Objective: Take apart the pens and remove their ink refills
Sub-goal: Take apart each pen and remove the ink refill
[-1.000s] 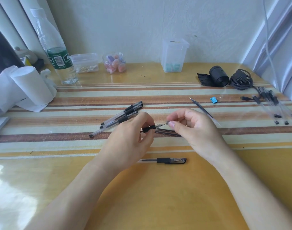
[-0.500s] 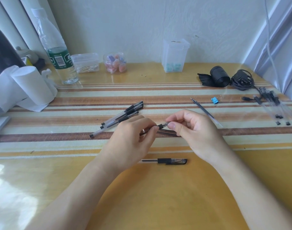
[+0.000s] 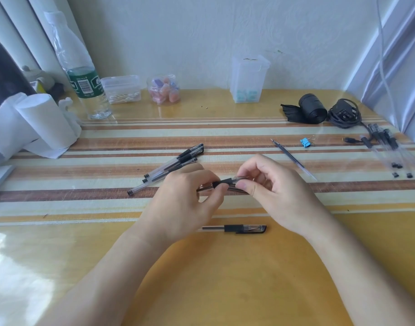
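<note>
A slim pen (image 3: 226,182) is held above the table (image 3: 225,290) centre, pinched at its black rubber grip by the left hand (image 3: 180,208) and at its clear tip by the right hand (image 3: 279,196). It is judged light, stiff and slippery, so the rubber grip is the best place to hold it. Spare pens (image 3: 168,167) lie at ten o'clock.

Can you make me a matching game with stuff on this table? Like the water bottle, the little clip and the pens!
Things:
1. water bottle
2. binder clip
3. capped pen
4. middle pen

Matches:
a. pinched by the left hand and the right hand
b. blue, lying off to the right of the hands
c. standing at the back left, with a green label
d. lying alone, nearest the person

Right pairs: 1-c, 2-b, 3-d, 4-a.
</note>
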